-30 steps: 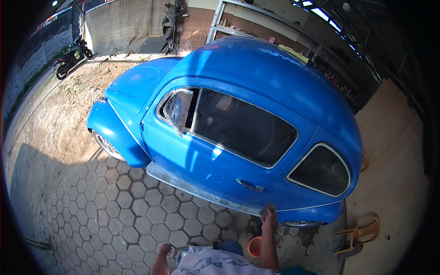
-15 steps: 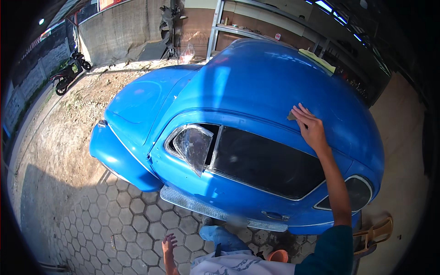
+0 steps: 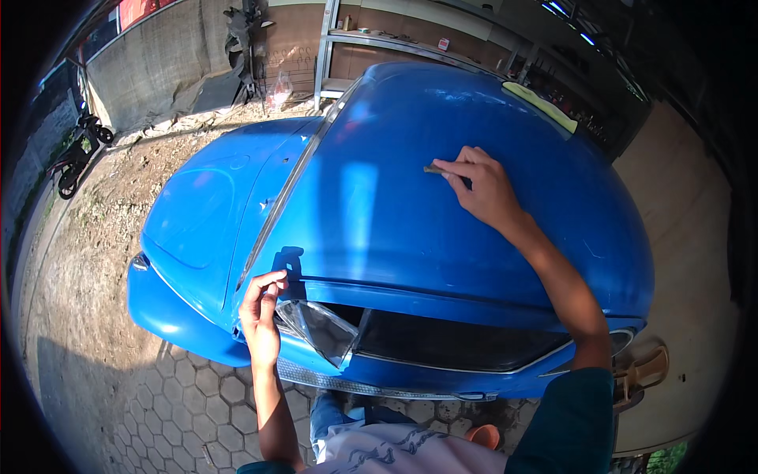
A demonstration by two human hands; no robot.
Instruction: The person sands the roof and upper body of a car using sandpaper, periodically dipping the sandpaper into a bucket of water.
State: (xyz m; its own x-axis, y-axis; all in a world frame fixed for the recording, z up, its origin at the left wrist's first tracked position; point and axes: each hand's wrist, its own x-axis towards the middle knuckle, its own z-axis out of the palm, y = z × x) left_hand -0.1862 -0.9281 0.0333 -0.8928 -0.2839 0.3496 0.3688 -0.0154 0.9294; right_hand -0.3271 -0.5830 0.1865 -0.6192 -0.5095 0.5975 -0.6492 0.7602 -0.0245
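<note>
A small olive-brown flat piece is pinched in my right hand, over the middle of the blue car's roof. Its exact kind is too small to tell. My left hand is at the roof's near edge by the front pillar, just above the tilted vent window. Its fingers are loosely bent, with no object visible in them, and their shadow falls on the blue paint. Whether its fingertips touch the car I cannot tell. Pale smudges show toward the far side of the roof.
A folded yellow-green cloth lies on the roof's far edge. Metal shelving stands behind the car. A brown chair and an orange pot are on the near right. A motorcycle is parked far left.
My right hand has moved left and slightly up across the roof with the small piece. My left hand has risen from beside my body to the roof edge. The view has shifted closer over the car.
</note>
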